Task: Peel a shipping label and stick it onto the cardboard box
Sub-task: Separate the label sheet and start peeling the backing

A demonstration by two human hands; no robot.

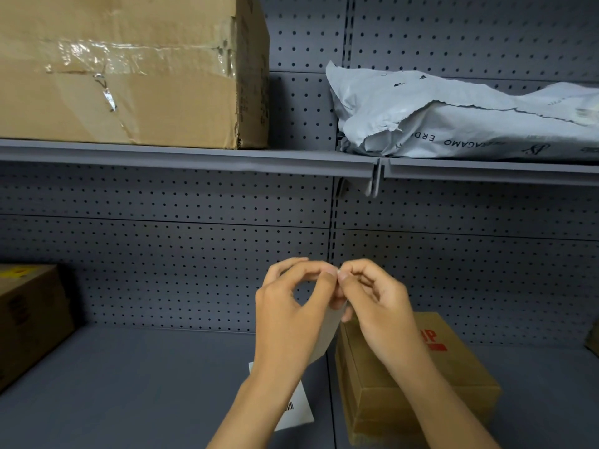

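Fingertips of both hands meet at one spot in mid-air, pinched together on the top edge of a shipping label that hangs down between the palms, its plain back facing the camera. Far left on the lower shelf sits a brown carton, partly cut off by the frame, and above it on the upper shelf stands a large taped box. Moving right, the left hand is raised in front of the grey pegboard wall, thumb and forefinger closed on the label's upper edge. Below its wrist a white sheet with a barcode lies flat on the lower shelf. The right hand mirrors the left, thumb and forefinger nipping the same corner, the other fingers curled. Under and just behind that hand the small cardboard box rests on the shelf, red print on its top, apart from the label. Upper right, a crumpled grey mailer bag lies on the upper shelf.
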